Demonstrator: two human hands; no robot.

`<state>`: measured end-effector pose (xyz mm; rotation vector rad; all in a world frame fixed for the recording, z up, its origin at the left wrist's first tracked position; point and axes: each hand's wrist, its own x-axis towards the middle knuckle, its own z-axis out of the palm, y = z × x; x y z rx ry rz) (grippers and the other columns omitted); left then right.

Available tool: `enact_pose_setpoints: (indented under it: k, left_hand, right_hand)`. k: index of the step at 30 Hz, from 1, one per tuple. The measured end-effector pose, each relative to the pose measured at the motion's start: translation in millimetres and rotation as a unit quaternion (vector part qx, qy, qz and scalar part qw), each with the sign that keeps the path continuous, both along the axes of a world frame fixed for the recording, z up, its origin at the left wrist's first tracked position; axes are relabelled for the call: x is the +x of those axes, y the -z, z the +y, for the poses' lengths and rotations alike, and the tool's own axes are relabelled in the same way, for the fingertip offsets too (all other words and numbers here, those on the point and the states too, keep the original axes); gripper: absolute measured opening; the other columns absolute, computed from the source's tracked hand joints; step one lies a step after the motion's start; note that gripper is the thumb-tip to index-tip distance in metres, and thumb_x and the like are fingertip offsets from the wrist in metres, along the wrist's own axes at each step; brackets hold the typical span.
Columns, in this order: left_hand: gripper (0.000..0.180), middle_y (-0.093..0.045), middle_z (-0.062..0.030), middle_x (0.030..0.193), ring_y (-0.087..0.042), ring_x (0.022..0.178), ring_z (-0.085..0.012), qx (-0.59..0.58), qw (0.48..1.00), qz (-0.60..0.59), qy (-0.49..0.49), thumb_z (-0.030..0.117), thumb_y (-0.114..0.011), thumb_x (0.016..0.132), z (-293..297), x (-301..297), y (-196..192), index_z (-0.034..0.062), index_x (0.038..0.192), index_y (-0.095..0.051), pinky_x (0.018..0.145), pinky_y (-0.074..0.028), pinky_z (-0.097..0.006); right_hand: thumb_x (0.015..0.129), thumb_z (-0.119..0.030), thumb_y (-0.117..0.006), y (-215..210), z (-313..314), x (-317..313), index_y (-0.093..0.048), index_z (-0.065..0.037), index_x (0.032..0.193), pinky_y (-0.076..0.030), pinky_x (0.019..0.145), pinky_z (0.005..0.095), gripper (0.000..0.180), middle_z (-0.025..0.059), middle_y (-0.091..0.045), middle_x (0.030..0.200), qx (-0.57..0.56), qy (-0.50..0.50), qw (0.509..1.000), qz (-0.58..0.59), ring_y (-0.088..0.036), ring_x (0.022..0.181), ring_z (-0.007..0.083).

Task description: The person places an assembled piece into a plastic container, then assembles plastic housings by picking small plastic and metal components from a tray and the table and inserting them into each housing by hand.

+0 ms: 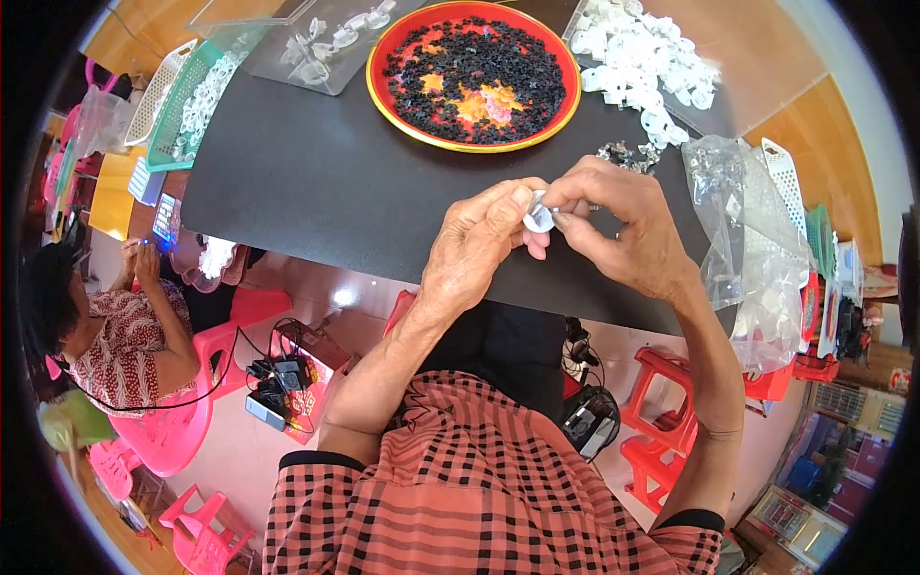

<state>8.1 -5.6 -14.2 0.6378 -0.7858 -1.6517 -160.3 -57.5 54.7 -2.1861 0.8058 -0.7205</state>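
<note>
My left hand (482, 235) pinches a small white round plastic part (540, 219) above the near edge of the dark table (316, 182). From the other side my right hand (618, 225) meets it, thumb and forefinger pressed together at the part's rim. Something small sits between those right fingertips, too tiny to name. Beyond my hands a round red tray (380, 105) with a yellow rim holds many small black pieces (470, 72). A heap of white plastic parts (642, 62) lies at the far right, with a little pile of metal pieces (628, 158) close to my right hand.
A clear bin (311, 72) with white parts stands far left, beside a green basket (182, 129) of white pieces. Clear plastic bags (757, 230) hang over the right edge. Another person (134, 335) sits at left. Red stools (661, 402) stand below right.
</note>
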Motion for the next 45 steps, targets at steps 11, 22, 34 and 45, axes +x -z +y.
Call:
enact_pose_setpoints:
  k: [11,22,34,45]
  left_hand:
    - [0.041,-0.060,-0.0089,0.091,-0.058,0.078,-0.0144,0.003,1.000,-0.017,0.006,0.027,-0.047,0.099,0,0,4,-0.0083,0.119,-0.053,0.074,-0.048,-0.028]
    - [0.039,-0.059,-0.0045,0.085,-0.058,0.072,-0.0107,-0.028,0.999,-0.018,-0.009,0.031,-0.044,0.101,-4,-5,10,-0.0032,0.111,-0.059,0.068,-0.050,-0.025]
    - [0.040,-0.062,-0.0086,0.089,-0.058,0.073,-0.0148,0.035,0.999,0.016,-0.004,0.032,-0.047,0.098,-7,-5,5,-0.0043,0.114,-0.057,0.068,-0.049,-0.029]
    - [0.042,-0.059,-0.0064,0.089,-0.055,0.076,-0.0122,-0.001,1.000,0.029,0.008,0.032,-0.042,0.101,-4,-1,0,-0.0055,0.114,-0.055,0.073,-0.045,-0.025]
  right_hand:
    - [0.071,-0.006,-0.067,-21,3,9,-0.061,-0.009,0.093,-0.039,0.070,0.0357,0.023,0.0047,-0.057,0.084,-0.218,-0.056,0.962,0.152,-0.057,0.080,0.0252]
    - [0.065,0.005,-0.067,-17,0,17,-0.061,-0.007,0.086,-0.039,0.067,0.0360,0.025,0.0060,-0.057,0.078,-0.173,-0.021,0.973,0.148,-0.057,0.074,0.0260]
    - [0.072,0.002,-0.064,-10,-6,10,-0.064,-0.003,0.087,-0.042,0.058,0.0312,0.016,0.0068,-0.056,0.069,-0.072,-0.009,0.994,0.078,-0.055,0.062,0.0187]
    - [0.073,0.001,-0.066,-1,20,0,-0.064,-0.011,0.092,-0.040,0.054,0.0302,0.022,0.0025,-0.054,0.064,-0.089,0.055,0.994,0.030,-0.052,0.054,0.0168]
